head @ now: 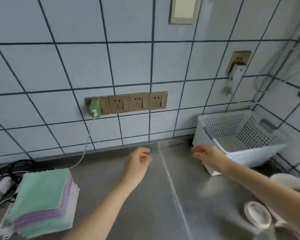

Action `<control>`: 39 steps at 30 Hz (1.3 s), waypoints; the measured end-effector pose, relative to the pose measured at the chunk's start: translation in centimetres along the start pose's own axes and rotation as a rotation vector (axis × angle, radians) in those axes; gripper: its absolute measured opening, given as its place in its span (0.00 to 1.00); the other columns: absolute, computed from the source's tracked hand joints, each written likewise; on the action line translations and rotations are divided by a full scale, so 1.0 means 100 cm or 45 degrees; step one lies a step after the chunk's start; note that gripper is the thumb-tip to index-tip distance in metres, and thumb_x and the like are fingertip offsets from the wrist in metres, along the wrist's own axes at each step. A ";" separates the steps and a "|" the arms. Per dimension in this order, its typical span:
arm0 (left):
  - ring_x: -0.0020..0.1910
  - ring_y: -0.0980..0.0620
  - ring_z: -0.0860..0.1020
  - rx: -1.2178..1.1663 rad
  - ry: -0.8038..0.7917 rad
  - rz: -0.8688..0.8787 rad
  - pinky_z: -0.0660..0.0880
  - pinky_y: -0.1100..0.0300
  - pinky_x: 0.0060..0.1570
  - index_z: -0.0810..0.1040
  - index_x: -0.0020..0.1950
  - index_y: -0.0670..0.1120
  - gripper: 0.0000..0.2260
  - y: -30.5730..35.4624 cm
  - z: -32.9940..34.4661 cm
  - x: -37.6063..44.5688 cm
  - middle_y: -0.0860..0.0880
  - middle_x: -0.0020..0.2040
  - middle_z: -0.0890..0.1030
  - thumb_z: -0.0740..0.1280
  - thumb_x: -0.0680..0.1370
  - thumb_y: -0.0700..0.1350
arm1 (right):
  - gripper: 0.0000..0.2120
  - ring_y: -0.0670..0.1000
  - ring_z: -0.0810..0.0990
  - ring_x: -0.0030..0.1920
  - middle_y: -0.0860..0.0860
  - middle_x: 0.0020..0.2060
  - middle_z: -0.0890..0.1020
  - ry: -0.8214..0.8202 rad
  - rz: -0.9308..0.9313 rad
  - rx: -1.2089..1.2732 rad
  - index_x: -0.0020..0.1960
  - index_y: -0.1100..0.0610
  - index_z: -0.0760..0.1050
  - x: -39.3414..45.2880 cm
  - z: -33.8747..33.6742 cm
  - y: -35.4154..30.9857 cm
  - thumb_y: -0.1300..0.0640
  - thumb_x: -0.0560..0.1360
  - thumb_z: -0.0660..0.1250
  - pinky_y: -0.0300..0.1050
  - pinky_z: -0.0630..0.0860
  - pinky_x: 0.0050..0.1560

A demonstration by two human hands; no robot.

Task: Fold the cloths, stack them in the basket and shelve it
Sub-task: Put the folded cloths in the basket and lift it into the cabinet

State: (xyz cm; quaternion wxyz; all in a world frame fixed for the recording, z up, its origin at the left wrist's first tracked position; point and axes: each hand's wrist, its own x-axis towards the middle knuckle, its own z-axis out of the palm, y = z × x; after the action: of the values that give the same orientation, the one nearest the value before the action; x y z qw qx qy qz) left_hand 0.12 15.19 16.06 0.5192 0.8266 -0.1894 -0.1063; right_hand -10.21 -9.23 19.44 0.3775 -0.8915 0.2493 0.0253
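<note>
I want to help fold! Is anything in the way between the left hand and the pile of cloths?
Nothing visible is. Bare steel counter lies between the empty left hand and the cloth stack. The charger cable hangs behind that path.

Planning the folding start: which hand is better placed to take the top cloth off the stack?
Left hand: it is empty and nearer the cloth stack. The right hand is by the basket.

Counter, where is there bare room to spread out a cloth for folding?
The steel counter is bare in the middle, between the cloth stack and the basket, under both empty hands. The left edge is crowded with cables, and the near right corner with dishes.
</note>
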 end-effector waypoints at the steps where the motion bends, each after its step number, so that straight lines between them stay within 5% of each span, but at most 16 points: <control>1: 0.44 0.54 0.80 -0.002 -0.039 0.002 0.71 0.67 0.46 0.77 0.48 0.53 0.12 0.010 0.020 0.006 0.53 0.37 0.84 0.65 0.73 0.35 | 0.07 0.51 0.79 0.53 0.49 0.50 0.81 0.057 0.034 -0.019 0.54 0.49 0.76 0.007 -0.020 0.016 0.56 0.76 0.66 0.47 0.76 0.56; 4: 0.38 0.55 0.81 -0.042 -0.143 0.005 0.75 0.62 0.43 0.78 0.45 0.54 0.12 0.039 0.088 0.033 0.56 0.32 0.83 0.64 0.73 0.36 | 0.10 0.53 0.79 0.54 0.50 0.51 0.82 0.212 0.121 -0.070 0.56 0.50 0.78 0.029 -0.081 0.071 0.53 0.76 0.65 0.48 0.75 0.58; 8: 0.30 0.55 0.77 -0.263 -0.261 -0.185 0.72 0.68 0.30 0.78 0.44 0.45 0.08 0.071 0.165 0.063 0.48 0.34 0.81 0.61 0.76 0.34 | 0.10 0.56 0.79 0.49 0.56 0.48 0.81 0.352 0.284 -0.203 0.54 0.57 0.78 0.052 -0.144 0.134 0.56 0.78 0.61 0.47 0.73 0.52; 12: 0.34 0.50 0.78 -0.438 -0.303 -0.439 0.76 0.61 0.35 0.77 0.49 0.46 0.05 0.081 0.214 0.096 0.46 0.40 0.81 0.63 0.77 0.38 | 0.04 0.53 0.73 0.47 0.55 0.46 0.75 0.444 0.419 -0.326 0.50 0.56 0.72 0.074 -0.190 0.184 0.59 0.80 0.58 0.42 0.64 0.47; 19: 0.39 0.48 0.80 -0.404 -0.284 -0.587 0.79 0.58 0.41 0.73 0.58 0.45 0.12 0.082 0.253 0.132 0.44 0.53 0.79 0.67 0.77 0.46 | 0.18 0.63 0.74 0.57 0.66 0.59 0.74 0.543 0.530 -0.431 0.63 0.69 0.69 0.109 -0.221 0.254 0.58 0.78 0.62 0.49 0.71 0.53; 23: 0.40 0.49 0.81 -0.384 -0.313 -0.607 0.78 0.60 0.37 0.71 0.61 0.46 0.18 0.082 0.268 0.143 0.45 0.56 0.78 0.70 0.75 0.49 | 0.09 0.58 0.74 0.42 0.63 0.44 0.76 0.572 0.499 -0.463 0.49 0.67 0.69 0.127 -0.222 0.267 0.61 0.76 0.62 0.44 0.66 0.35; 26: 0.41 0.48 0.81 -0.401 -0.330 -0.599 0.78 0.59 0.38 0.72 0.61 0.43 0.16 0.083 0.275 0.149 0.44 0.52 0.81 0.69 0.75 0.44 | 0.10 0.59 0.74 0.45 0.61 0.44 0.75 0.570 0.498 -0.596 0.50 0.65 0.68 0.137 -0.218 0.272 0.59 0.75 0.63 0.47 0.67 0.44; 33: 0.45 0.47 0.80 -0.362 -0.335 -0.615 0.79 0.53 0.49 0.73 0.55 0.41 0.13 0.082 0.272 0.147 0.41 0.49 0.81 0.68 0.72 0.35 | 0.25 0.66 0.67 0.62 0.67 0.63 0.68 0.574 0.636 -0.704 0.67 0.68 0.62 0.151 -0.213 0.271 0.55 0.76 0.62 0.56 0.71 0.59; 39: 0.38 0.53 0.81 -0.370 -0.287 -0.590 0.78 0.60 0.40 0.75 0.54 0.42 0.08 0.068 0.249 0.133 0.42 0.44 0.83 0.65 0.76 0.39 | 0.14 0.64 0.72 0.55 0.63 0.57 0.71 0.526 0.622 -0.495 0.62 0.64 0.65 0.156 -0.198 0.261 0.62 0.77 0.59 0.55 0.73 0.54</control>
State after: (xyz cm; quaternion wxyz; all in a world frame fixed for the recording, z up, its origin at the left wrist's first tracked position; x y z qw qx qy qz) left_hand 1.50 -13.46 11.56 0.5699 0.7476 -0.0351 -0.3393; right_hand -11.50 -44.88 12.71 0.1257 -0.8470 0.5161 -0.0187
